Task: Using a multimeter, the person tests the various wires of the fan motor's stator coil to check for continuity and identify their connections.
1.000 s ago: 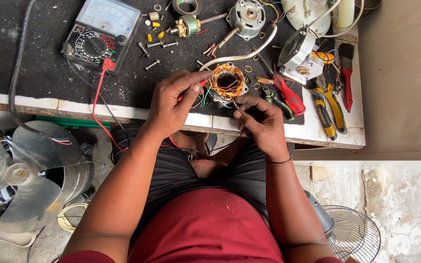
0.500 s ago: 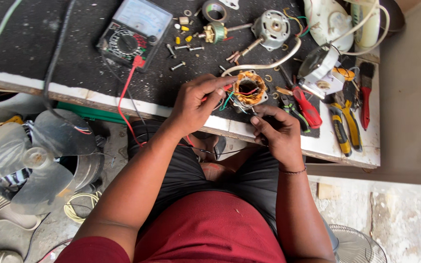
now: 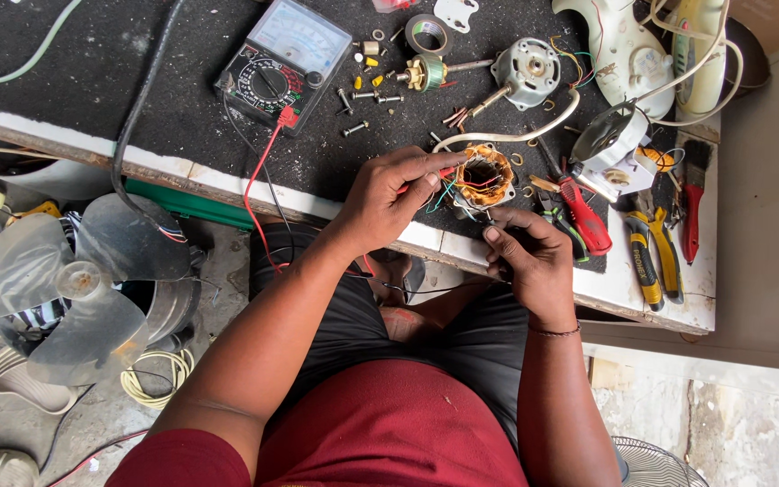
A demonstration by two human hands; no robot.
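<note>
So the copper-wound stator (image 3: 484, 176) is sitting at the near edge of the dark surface (image 3: 92, 81), with its coloured leads (image 3: 444, 191) trailing off toward the person. It's being worked from both sides: the left hand (image 3: 389, 194) is laid over the leads with its grip pinched around what looks like a red probe tip, pressed right against the winding, and the right hand (image 3: 529, 257) is just below the stator with its grip closed on something thin, a wire or the other probe, too small to tell which. Judging from all that, the strip-down part looks done: the motor housing (image 3: 526, 70) and the shaft piece (image 3: 430, 72) have been set apart further back, and loose screws (image 3: 362, 95) are scattered between them and the analog multimeter (image 3: 283, 61). The red lead (image 3: 259, 189) is plugged into the meter and hangs off the edge. What seems left is the checking of the windings and then all the reassembly, since nothing has been put back together. Pliers (image 3: 655, 252) and a red-handled screwdriver (image 3: 583, 215) are parked to the right, and fan blades (image 3: 74, 280) are lying on the floor to the left.
</note>
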